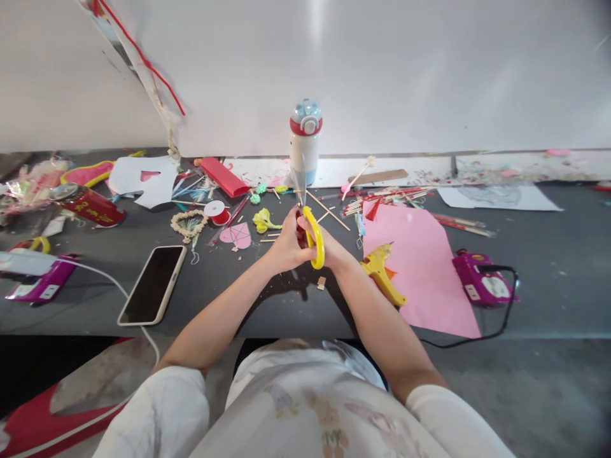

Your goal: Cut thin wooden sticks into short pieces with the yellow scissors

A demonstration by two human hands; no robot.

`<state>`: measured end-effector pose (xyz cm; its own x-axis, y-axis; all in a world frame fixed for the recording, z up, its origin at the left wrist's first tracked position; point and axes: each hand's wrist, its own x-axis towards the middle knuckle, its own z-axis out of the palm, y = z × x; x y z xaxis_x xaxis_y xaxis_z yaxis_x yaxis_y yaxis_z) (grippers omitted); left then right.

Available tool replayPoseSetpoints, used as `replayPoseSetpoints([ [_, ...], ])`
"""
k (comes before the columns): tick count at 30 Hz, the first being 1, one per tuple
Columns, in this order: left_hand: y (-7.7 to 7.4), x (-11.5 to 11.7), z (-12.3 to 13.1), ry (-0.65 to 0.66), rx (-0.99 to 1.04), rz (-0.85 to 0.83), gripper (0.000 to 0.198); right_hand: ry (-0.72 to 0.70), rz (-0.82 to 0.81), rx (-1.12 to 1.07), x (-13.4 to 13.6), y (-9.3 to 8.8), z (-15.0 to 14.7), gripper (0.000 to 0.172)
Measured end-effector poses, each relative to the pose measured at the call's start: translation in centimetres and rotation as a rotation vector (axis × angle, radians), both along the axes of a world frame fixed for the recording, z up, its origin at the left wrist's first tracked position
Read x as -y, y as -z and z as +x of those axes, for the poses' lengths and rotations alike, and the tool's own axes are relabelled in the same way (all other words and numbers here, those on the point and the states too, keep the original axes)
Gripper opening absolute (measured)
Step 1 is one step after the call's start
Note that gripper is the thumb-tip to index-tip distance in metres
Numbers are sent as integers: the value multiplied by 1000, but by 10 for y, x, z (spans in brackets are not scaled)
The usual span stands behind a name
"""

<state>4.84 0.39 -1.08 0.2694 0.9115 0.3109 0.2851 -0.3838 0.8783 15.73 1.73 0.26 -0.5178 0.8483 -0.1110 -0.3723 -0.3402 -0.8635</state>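
Observation:
In the head view a pair of scissors (314,236) with yellow handles is held over the middle of the table. Its blades point away from me, toward a white bottle (304,150). My right hand (333,249) is closed around the handle side. My left hand (286,244) is closed against it, thumb reaching to the yellow loop. The fingers partly hide each other, so anything small between them cannot be made out. Just left of my hands lies a yellow flower (265,221). Below them is a small tan piece (321,283), and thin wooden sticks (329,210) lie beyond.
To the right, a yellow glue gun (386,275) lies on pink paper (420,254) beside a purple power strip (482,278). Leftward are a phone (153,285), a thread spool (217,212), a pink paper heart (236,235) and a red can (90,205). A white panel (382,76) stands behind.

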Motion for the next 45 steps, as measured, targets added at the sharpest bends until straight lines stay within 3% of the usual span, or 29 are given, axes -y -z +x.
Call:
replayPoseSetpoints([
  [4, -6, 1, 1, 144, 178, -216, 95, -18, 21, -7, 1, 0, 1, 30],
  [13, -4, 1, 3, 169, 277, -209, 90, -21, 41, -13, -1, 2, 2, 32],
  [20, -2, -3, -1, 115, 139, -134, 100, 29, -26, 53, -3, -5, -2, 34],
  [23, -5, -3, -6, 4, 43, -21, 102, 37, 67, 50, -3, -8, 2, 30],
  [27, -15, -3, -16, -196, -86, 273, 98, 96, 119, 143, -5, -5, 6, 23],
  [32, -34, -2, -30, -423, -265, 566, 59, 112, -27, 119, -7, -2, 2, 13],
  [34, -37, 0, -32, -461, -310, 619, 43, 146, -42, 181, -6, -2, 0, 19],
  [38, -35, 2, -31, -444, -378, 672, 17, 243, 114, 493, 0, -4, -3, 26],
  [45, -31, 0, -29, -490, -355, 635, 24, 230, 205, 712, 3, -4, -6, 32],
])
